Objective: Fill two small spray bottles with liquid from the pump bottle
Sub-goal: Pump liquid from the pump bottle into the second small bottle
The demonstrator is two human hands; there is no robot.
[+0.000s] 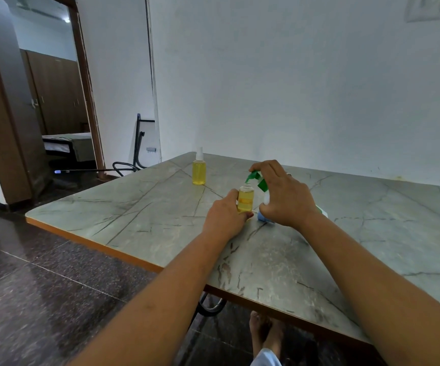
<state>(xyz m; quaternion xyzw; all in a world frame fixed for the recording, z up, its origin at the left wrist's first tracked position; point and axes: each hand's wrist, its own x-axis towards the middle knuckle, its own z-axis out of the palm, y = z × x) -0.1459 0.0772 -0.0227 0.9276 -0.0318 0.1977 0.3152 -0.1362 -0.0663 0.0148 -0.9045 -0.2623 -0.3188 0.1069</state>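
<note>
A small open spray bottle [245, 199] with yellow liquid stands on the table [134, 223], gripped at its side by my left hand [225, 216]. My right hand [284, 196] covers the pump bottle [262, 207] and rests on its green pump head [255, 178], whose nozzle sits right over the small bottle's mouth. Most of the pump bottle's body is hidden behind my hand. A second small spray bottle [199, 167], full of yellow liquid and fitted with its clear sprayer cap, stands farther back to the left.
The marble-pattern table has its orange front edge [89, 243] close to me and a white wall behind it. A small white object [323, 211] peeks out behind my right wrist. A doorway [55, 101] and chair frame [134, 159] lie to the left; my foot [262, 331] shows under the table.
</note>
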